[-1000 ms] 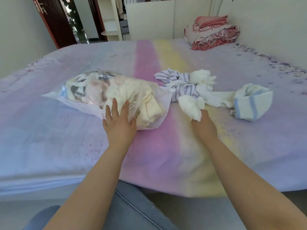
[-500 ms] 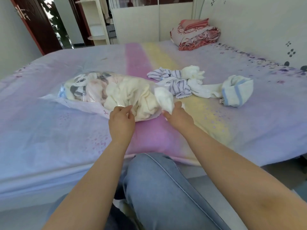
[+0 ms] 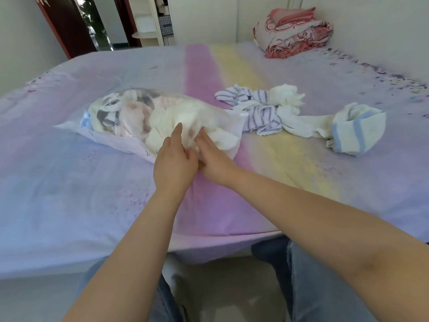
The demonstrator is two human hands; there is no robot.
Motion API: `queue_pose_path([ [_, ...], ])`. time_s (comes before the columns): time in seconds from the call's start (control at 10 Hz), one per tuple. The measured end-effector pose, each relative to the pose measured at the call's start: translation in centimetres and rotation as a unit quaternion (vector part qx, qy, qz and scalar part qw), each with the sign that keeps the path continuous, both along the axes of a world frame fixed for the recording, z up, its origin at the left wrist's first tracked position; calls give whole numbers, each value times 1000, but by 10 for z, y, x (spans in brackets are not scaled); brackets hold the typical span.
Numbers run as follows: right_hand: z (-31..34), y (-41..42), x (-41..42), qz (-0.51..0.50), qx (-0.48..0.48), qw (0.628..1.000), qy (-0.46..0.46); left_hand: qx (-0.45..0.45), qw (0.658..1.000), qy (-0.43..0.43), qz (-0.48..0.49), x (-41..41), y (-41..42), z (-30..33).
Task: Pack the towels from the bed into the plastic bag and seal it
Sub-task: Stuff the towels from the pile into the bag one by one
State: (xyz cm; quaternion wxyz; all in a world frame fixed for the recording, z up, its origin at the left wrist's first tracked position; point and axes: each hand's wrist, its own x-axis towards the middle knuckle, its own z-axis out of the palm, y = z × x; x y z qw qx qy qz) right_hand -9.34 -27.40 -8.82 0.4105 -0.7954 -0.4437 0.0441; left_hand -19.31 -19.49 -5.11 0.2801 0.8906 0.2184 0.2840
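Observation:
A clear plastic bag [image 3: 109, 137] lies on the bed [image 3: 81, 196], stuffed with several pale towels [image 3: 139, 115]. Its mouth faces right. My left hand [image 3: 174, 163] grips the bag's near edge at the mouth, index finger stretched over the plastic. My right hand [image 3: 214, 160] is pushed into the mouth with a small white towel [image 3: 224, 138] under its fingers; the fingertips are hidden. Loose on the bed to the right lie a purple-striped towel [image 3: 262, 113], a white towel [image 3: 289, 98] and a white towel with blue bands [image 3: 358, 133].
A folded red-patterned quilt [image 3: 292, 31] sits at the far right corner of the bed, against the wall. A dark door [image 3: 67, 24] and a white shelf [image 3: 148, 22] stand beyond the bed. My jeans-clad legs [image 3: 325, 287] are at the near bed edge.
My right hand carried the small white towel left from the loose pile into the bag's mouth. My left hand shifted from pressing on the bag to gripping its edge beside the right hand.

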Motion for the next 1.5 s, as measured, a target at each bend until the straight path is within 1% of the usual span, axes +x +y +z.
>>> queue_pose_path([
  [0.1,-4,6,10,31,-47,996,-62,19,1000,-6,2,5,-1,3],
  [0.2,21,21,9,28,-64,997,-20,17,999,-33,-14,6,-1,4],
  [0.3,40,40,11,-16,-116,987,107,-14,998,-54,-33,7,5,11],
  [0.4,52,48,7,23,-169,965,199,-19,998,-43,-40,7,14,16],
  [0.5,50,50,1,64,-65,915,392,-8,999,-24,-32,5,20,16],
  [0.6,43,31,5,173,49,818,546,2,999,-31,-40,12,19,14],
  [0.7,24,21,20,143,84,835,525,-16,998,-28,-50,23,15,8],
  [0.8,-3,9,30,-24,50,941,335,-23,999,-12,-42,33,11,1],
  [0.9,-16,-7,31,-166,50,963,207,-17,1000,0,-17,40,7,-4],
  [1.0,-11,-13,37,-170,25,956,236,-23,1000,-3,-13,44,6,-5],
  [1.1,-6,3,37,-78,48,940,329,-32,999,-16,-21,44,5,-3],
  [1.2,5,23,28,-26,22,953,300,-47,998,-16,-29,42,7,0],
  [1.3,10,40,26,15,-52,962,269,-45,998,-2,-35,40,15,-1],
  [1.4,8,28,32,51,-19,927,370,-45,999,18,-26,37,22,-4],
  [1.5,6,-2,37,30,-1,915,403,-32,999,18,-18,38,22,-7],
])
